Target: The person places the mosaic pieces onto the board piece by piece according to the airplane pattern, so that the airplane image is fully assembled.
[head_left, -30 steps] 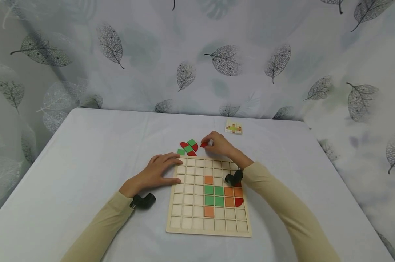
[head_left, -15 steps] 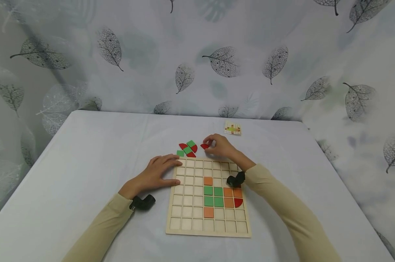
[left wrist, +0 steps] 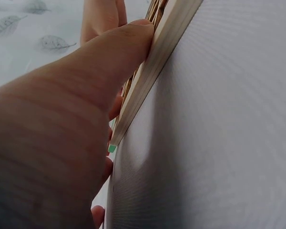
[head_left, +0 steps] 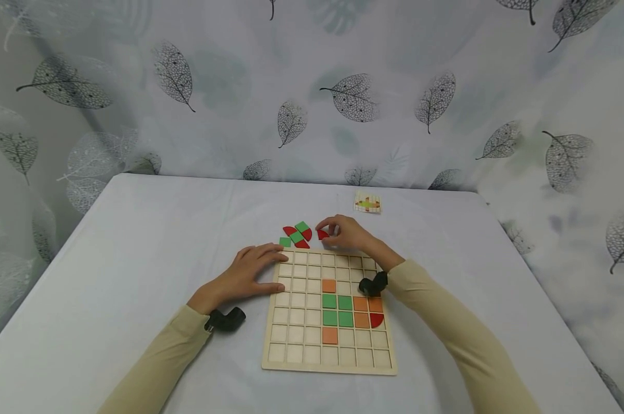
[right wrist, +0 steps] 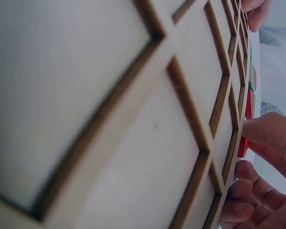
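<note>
My left hand (head_left: pixel 242 273) rests along the left edge of a wooden grid board (head_left: pixel 296 315), thumb and fingers extended over its rim. In the left wrist view the thumb (left wrist: pixel 128 40) lies on the board's side. Beyond the board's far edge, my right hand (head_left: pixel 347 233) pinches a red quarter-round tile (head_left: pixel 322 234) between thumb and fingers; the right wrist view shows only a sliver of this red tile (right wrist: pixel 243 147). Green square tiles (head_left: pixel 330 301), orange square tiles (head_left: pixel 361 319) and a red rounded tile (head_left: pixel 376 320) sit in the board's cells. The right wrist camera hides part of the board's right side.
Left of the right hand, several loose green and red tiles (head_left: pixel 297 236) lie in a small cluster just past the board. A pattern card (head_left: pixel 368 202) lies farther back on the white-covered table (head_left: pixel 188 213). A leaf-print curtain (head_left: pixel 229 86) hangs behind.
The red tile has turned between my right fingers, which stay near the same spot beyond the board. My left hand and the tiles on the board have not moved.
</note>
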Demonstrator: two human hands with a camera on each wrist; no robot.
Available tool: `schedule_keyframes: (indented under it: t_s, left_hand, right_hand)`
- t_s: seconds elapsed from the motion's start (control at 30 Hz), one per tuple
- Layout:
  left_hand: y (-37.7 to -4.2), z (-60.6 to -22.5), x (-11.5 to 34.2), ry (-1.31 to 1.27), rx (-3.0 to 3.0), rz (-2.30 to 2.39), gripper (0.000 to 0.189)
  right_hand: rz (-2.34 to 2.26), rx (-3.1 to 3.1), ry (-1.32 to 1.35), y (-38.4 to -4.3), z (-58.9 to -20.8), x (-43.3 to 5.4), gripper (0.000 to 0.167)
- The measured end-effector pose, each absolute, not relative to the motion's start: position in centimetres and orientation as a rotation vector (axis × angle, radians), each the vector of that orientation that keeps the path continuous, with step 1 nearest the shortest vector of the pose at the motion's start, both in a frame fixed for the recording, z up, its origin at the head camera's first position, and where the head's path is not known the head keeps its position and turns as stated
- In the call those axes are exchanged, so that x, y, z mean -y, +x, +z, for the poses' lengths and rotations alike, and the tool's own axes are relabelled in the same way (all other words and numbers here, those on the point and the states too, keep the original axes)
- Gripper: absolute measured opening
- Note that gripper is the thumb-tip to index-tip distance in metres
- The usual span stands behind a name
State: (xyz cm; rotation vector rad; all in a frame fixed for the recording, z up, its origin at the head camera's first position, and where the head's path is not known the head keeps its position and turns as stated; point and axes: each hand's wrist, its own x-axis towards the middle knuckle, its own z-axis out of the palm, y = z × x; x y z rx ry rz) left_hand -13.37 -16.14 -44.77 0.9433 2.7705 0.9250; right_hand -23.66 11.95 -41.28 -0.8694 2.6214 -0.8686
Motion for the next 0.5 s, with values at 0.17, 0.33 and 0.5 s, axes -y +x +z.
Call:
schedule_keyframes:
  t_s: [0.17, 0.33, 0.5]
  left_hand:
    - [-13.40, -44.82, 16.16, 0.943, -2.768, 0.928, 0.058]
    - [-13.40, -44.83, 16.15, 0.945, -2.767, 0.932, 0.058]
    - [-13.34, -44.85, 16.11, 0.941, -2.771, 0.927, 0.059]
  right_hand:
    - [-0.853, -2.615, -0.913, -23.61, -41.28, -12.09, 0.027]
    - [-0.856, -2.623, -0.853, -23.53, -41.24, -12.26, 0.025]
    - [-0.852, -2.638, -0.789, -23.56, -41.36, -12.38, 0.024]
